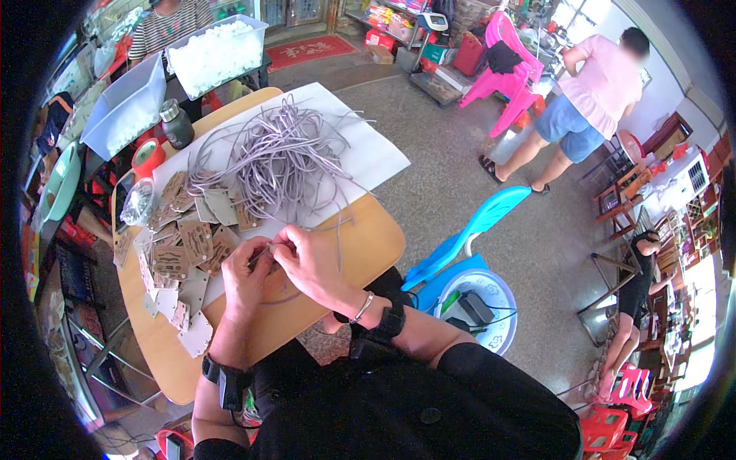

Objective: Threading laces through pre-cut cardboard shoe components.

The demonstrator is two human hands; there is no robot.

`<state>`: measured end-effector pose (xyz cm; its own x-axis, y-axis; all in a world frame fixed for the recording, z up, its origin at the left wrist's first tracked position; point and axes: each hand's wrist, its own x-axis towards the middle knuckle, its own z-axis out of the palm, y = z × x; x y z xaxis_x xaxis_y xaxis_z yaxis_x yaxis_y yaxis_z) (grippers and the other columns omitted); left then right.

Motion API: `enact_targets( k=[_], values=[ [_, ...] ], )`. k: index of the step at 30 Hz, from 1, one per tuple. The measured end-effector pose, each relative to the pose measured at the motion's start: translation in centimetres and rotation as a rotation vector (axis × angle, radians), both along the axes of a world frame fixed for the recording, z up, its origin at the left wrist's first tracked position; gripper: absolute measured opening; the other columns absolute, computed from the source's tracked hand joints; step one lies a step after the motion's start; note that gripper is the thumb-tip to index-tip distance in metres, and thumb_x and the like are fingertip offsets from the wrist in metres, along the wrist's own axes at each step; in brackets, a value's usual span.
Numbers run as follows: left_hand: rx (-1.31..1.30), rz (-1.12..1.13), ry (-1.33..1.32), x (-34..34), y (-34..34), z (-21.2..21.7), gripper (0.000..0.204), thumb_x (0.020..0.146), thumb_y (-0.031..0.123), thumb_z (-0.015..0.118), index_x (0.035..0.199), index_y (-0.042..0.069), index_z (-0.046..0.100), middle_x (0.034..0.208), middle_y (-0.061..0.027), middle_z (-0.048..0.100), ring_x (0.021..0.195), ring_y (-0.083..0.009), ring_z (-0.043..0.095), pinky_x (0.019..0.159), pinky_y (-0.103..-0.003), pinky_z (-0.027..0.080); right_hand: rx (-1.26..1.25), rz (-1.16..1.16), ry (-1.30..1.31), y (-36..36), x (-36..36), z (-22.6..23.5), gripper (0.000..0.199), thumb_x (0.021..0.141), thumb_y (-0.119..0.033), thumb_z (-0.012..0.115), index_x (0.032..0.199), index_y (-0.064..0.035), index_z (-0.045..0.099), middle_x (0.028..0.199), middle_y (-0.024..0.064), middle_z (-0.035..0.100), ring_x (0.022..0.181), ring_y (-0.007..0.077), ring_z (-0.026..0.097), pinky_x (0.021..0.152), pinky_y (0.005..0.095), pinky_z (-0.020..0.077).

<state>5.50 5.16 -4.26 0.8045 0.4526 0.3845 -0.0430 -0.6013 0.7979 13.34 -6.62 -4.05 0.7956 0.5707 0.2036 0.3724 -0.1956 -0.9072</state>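
My left hand (pixel 245 277) and my right hand (pixel 308 259) meet over the near part of the table, thumbs and fingertips pinched close together. A thin grey cord (pixel 287 297) comes out beneath them and seems to run between the right fingers. Whatever the left fingers grip is hidden by the hand. Beyond my hands lies a tangled heap of grey cords (pixel 284 153) on a white sheet (pixel 376 157). Left of them spreads a loose pile of brown and white cards (pixel 195 241) with small holes; several lie pale side up.
The wooden table (pixel 376 238) also bears a roll of red tape (pixel 148 158), a clear tape roll (pixel 138 203) and a dark bottle (pixel 176 124). Tubs of white pieces (pixel 218 54) stand behind. A blue chair (pixel 468 234) and a basin (pixel 498 307) are at right. Other people are nearby.
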Motion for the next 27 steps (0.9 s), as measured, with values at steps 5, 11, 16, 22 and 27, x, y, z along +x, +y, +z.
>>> enact_targets(
  k=[5,11,16,22,27],
  values=[
    [-0.243,0.034,0.051,-0.1,0.0,0.0,0.017,0.078,0.004,0.063,0.094,0.000,0.064,0.082,-0.0077,0.066,0.078,-0.0130,0.062,0.071,-0.028,0.048,0.141,-0.017,0.143,0.1,0.0,-0.1,0.013,0.084,-0.013,0.060,0.090,-0.0017,0.059,0.071,0.0086,0.061,0.063,0.0125,0.056,0.058,0.0276,0.0454],
    [-0.215,0.005,0.082,0.2,0.7,-0.6,0.016,0.078,0.004,0.062,0.093,-0.002,0.064,0.082,-0.0065,0.065,0.075,-0.0112,0.060,0.070,-0.026,0.048,0.016,-0.053,-0.109,-0.3,-0.2,-0.1,0.012,0.082,-0.013,0.062,0.088,-0.0021,0.058,0.071,0.0113,0.062,0.061,0.0207,0.060,0.056,0.0322,0.0461],
    [-0.246,-0.022,0.058,0.0,0.8,-0.7,0.016,0.079,0.004,0.062,0.093,-0.002,0.064,0.083,-0.0065,0.065,0.075,-0.0111,0.060,0.071,-0.025,0.047,-0.007,-0.068,-0.222,-0.3,-0.4,0.2,0.011,0.082,-0.012,0.061,0.087,-0.0030,0.058,0.072,0.0133,0.062,0.062,0.0261,0.061,0.055,0.0355,0.0456],
    [-0.299,-0.017,0.060,0.5,0.7,-1.0,0.018,0.080,0.007,0.061,0.096,-0.001,0.065,0.083,-0.0060,0.065,0.077,-0.0118,0.059,0.073,-0.026,0.047,0.036,-0.072,-0.228,-0.2,-0.2,-0.7,0.011,0.082,-0.011,0.060,0.089,-0.0034,0.058,0.076,0.0144,0.062,0.067,0.0271,0.062,0.058,0.0357,0.0463],
    [-0.411,0.018,0.101,0.2,1.5,-1.4,0.022,0.080,0.014,0.065,0.096,-0.001,0.065,0.082,-0.0050,0.065,0.076,-0.0101,0.058,0.071,-0.025,0.046,0.089,-0.037,0.018,0.1,0.2,-1.7,0.010,0.086,-0.011,0.056,0.087,-0.0012,0.058,0.073,0.0045,0.059,0.066,0.0121,0.054,0.061,0.0281,0.0444]
  ],
)
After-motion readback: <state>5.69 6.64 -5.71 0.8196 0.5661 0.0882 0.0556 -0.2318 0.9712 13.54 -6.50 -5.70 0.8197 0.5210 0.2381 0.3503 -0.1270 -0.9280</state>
